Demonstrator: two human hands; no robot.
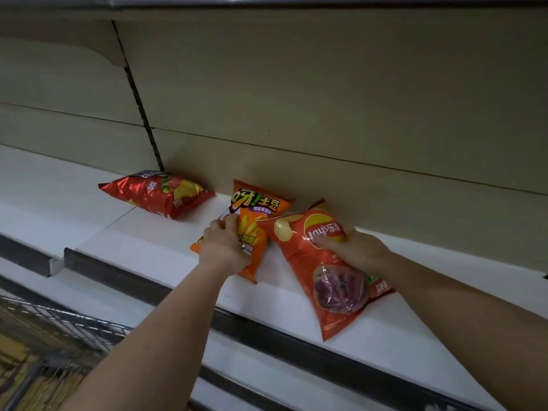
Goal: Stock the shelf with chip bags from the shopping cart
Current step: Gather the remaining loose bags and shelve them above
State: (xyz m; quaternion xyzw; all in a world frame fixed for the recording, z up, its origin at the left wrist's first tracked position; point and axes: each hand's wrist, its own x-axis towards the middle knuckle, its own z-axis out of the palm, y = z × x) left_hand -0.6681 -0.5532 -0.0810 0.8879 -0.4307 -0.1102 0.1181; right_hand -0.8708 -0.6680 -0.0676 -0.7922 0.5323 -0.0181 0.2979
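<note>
**Two bags in hand on a slick shelf, one close to the edge**

Two hands reached onto a white shelf point(385, 336). The left hand point(224, 244) gripped the left edge of an orange fries bag point(255, 221), fingers curled round it. The right hand point(360, 250) lay over a red Lay's bag point(323, 280), thumb and fingers wrapped round its upper part. Both bags rested flat on the shelf, touching where the Lay's bag's top corner overlapped the fries bag.

The Lay's bag pointed its lower corner toward the shelf's front lip point(296, 342), so it seemed likely to slide off if let go carelessly, being glossy and puffed with air. Squeezing hard might have crushed the chips.

A third red bag point(157, 194) lay on its side further left, well apart, against the back panel point(326, 114). A wire shopping cart point(68, 324) showed blurred at lower left. Nothing blocked the hands.
</note>
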